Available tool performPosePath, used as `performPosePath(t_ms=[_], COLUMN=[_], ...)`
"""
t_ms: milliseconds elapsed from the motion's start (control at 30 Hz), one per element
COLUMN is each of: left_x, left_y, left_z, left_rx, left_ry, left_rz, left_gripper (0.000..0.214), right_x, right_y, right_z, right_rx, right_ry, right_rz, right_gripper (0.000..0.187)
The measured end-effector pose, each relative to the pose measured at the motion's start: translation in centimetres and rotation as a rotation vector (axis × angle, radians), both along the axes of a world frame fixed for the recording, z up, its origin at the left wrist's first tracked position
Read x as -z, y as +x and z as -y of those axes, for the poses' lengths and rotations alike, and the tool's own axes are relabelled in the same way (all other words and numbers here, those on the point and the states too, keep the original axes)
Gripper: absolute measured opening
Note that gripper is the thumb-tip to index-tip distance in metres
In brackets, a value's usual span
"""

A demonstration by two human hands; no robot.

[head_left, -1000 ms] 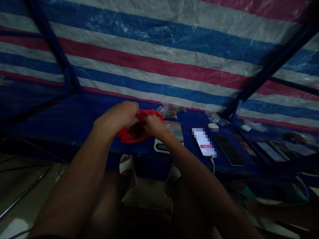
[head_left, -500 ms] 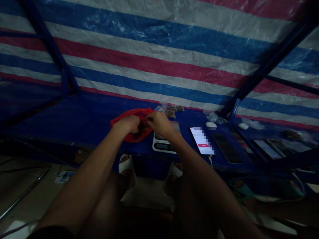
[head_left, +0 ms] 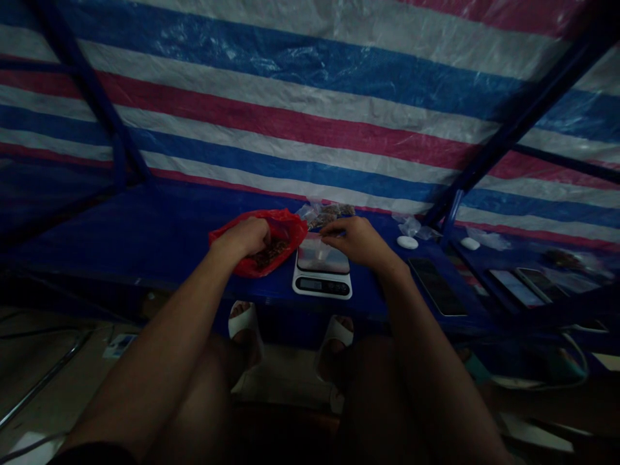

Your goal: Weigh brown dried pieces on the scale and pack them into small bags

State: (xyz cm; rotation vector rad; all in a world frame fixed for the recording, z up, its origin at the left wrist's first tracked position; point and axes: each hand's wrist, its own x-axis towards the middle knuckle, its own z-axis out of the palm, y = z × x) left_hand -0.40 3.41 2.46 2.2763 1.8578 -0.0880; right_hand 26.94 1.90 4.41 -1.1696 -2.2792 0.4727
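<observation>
A red plastic bag point(head_left: 285, 227) lies open on the blue bench, with dark brown pieces point(head_left: 268, 252) inside it. My left hand point(head_left: 242, 236) rests at the bag's left rim, fingers curled over the edge and gripping it. A small white digital scale point(head_left: 322, 284) stands just right of the bag. My right hand point(head_left: 356, 239) hovers over the scale's shiny plate. Its fingertips are pinched together at the plate's back edge on something thin that I cannot make out.
Small clear bags of brown pieces point(head_left: 332, 211) lie behind the scale by the striped tarp. Right of my hand are a dark phone point(head_left: 436, 278), two white oval objects point(head_left: 407, 242) and more phones point(head_left: 518, 287). A blue post point(head_left: 450, 213) rises there. Sandalled feet point(head_left: 242, 320) show below.
My right hand left the red bag and moved right, over the scale's plate. My left hand stayed at the bag, which now lies more open. The lit phone is hidden behind my right arm.
</observation>
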Motion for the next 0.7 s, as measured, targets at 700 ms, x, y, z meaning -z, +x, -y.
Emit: performPosePath(t_ms=[700], left_x=[-2.1], left_y=[3.2], left_z=[1.2], left_rx=[0.282], left_ry=[0.134], left_rz=[0.506], left_gripper=[0.026], right_x=[0.0], right_y=[0.2], right_z=[0.0], right_rx=[-0.039], right_ry=[0.000], right_rz=[0.128], right_gripper=[0.030])
